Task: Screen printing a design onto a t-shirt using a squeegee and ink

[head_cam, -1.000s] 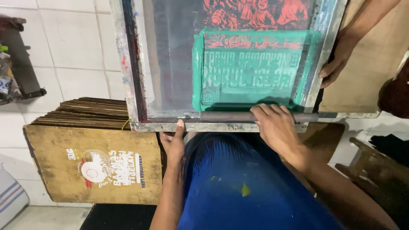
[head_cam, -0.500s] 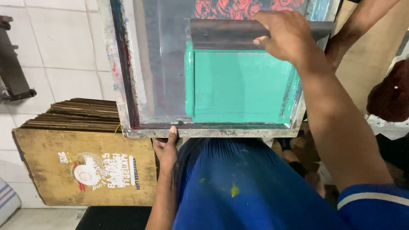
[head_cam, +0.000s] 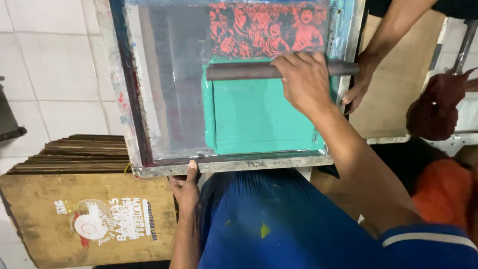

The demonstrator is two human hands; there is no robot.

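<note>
A metal-framed printing screen (head_cam: 124, 114) lies flat before me, its mesh covered in the lower right by a smooth layer of teal ink (head_cam: 259, 119). A red picture of several figures (head_cam: 269, 27) shows through the far part of the mesh. My right hand (head_cam: 303, 79) grips a long dark squeegee (head_cam: 239, 71) lying across the screen at the ink's far edge. My left hand (head_cam: 185, 187) holds the frame's near edge from below, thumb on the rim. Another person's hand (head_cam: 356, 92) rests on the frame's right side.
A stack of brown boards (head_cam: 84, 152) sits at the left, over a tan board with a printed emblem (head_cam: 89, 224). White tiles (head_cam: 50, 74) cover the floor. A dark red cloth (head_cam: 435, 109) and a wooden panel (head_cam: 393, 89) lie at the right. My blue clothing (head_cam: 269, 224) fills the foreground.
My right hand moved from the frame's near edge up to the squeegee and pushed it across; the lettering in the mesh is now covered by an even teal layer. The left hand stayed.
</note>
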